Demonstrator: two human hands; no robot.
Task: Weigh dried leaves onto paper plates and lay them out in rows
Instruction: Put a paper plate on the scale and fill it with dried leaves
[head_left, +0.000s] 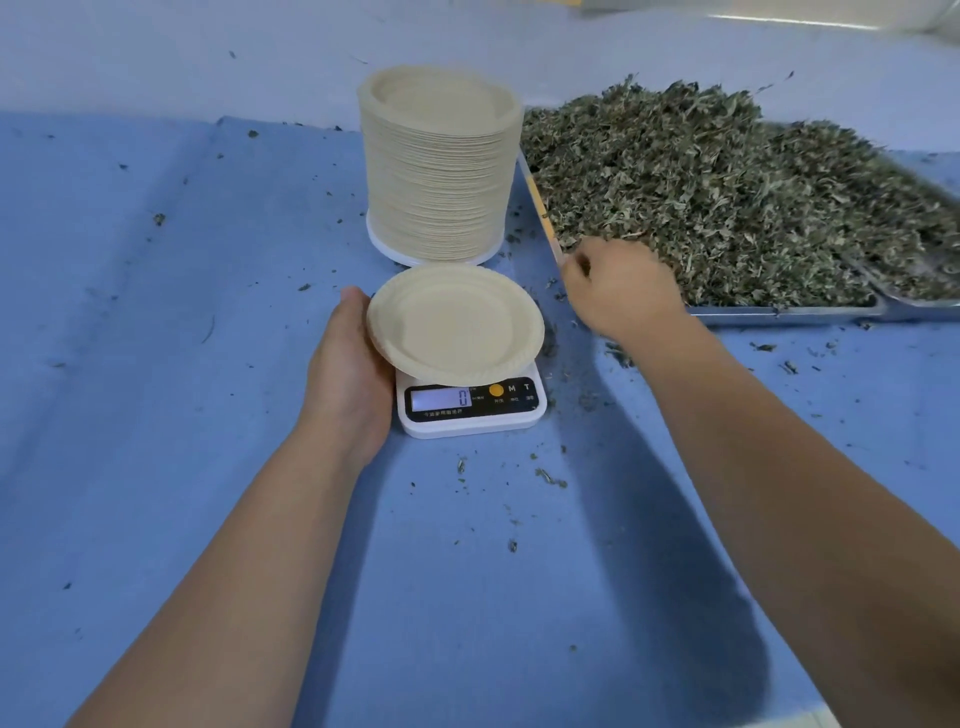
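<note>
Sitting on the white scale (470, 410) at the centre of the frame, the paper plate (454, 322) overhangs it on all sides and hides the platform. The left hand (348, 374) holds the plate by its left rim, with the thumb laid along the edge and the other fingers hidden beneath. Such a plate is probably very light and thin and would flex if squeezed, so the rim is the sensible place to hold it, kept level.

The right hand (618, 291) is at the near edge of the dried leaves (701, 192), which are heaped on a metal tray (779, 312) at the right. Its fingers are curled inward, and I cannot tell whether they have pinched any leaves. The leaves look feather-light, brittle and crumbly. Flakes are scattered over the blue cover (156, 312), so a loose handful carried low would likely suit better than a tight squeeze.

A tall stack of plates (439, 171) stands just behind the scale.

The display reads "0". Beside it are an orange button and the letters "M" and "T". The small print below is too fine to read, and no brand shows.
</note>
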